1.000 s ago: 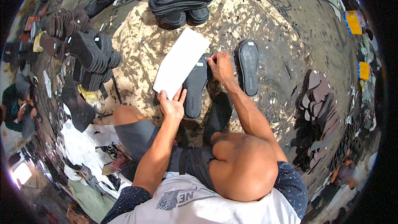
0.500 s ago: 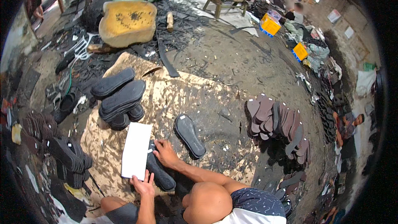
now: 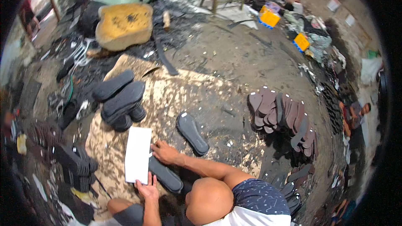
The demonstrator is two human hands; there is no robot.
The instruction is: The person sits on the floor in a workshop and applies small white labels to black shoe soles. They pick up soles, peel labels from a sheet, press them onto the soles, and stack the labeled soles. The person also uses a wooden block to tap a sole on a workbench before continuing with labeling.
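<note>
Far left of the left hand: black stack [image 3: 77,162] on the ground. Up and left of both hands: a pile [image 3: 124,100] of black soles on the board [image 3: 201,84].

Just above the left hand: white sheet [image 3: 138,155], tilted slightly. Left hand [image 3: 147,189] has it by the lower edge, thumb and fingers closed there, other fingers spread loose past the lower right corner.

Right of the sheet, below the right hand: black sole [image 3: 166,177] on the board, slanting down-right. Small white tag [image 3: 150,155] at its upper end, next to the sheet's edge.

Right hand [image 3: 166,152] is over that end, fingers half curled, tips just beside the tag. Can't tell if they pinch anything or press the sole; too small.

Right of the right hand, well apart from the sheet: second sole [image 3: 192,134], also tagged. Farther right: brown soles [image 3: 282,115] in overlapping rows.

Step in hand, my read: fine fingertip work at the sole's tagged end, sheet parked alongside. Next move calls for a steady sheet and light right fingertips, so tag and sole don't shift.
</note>
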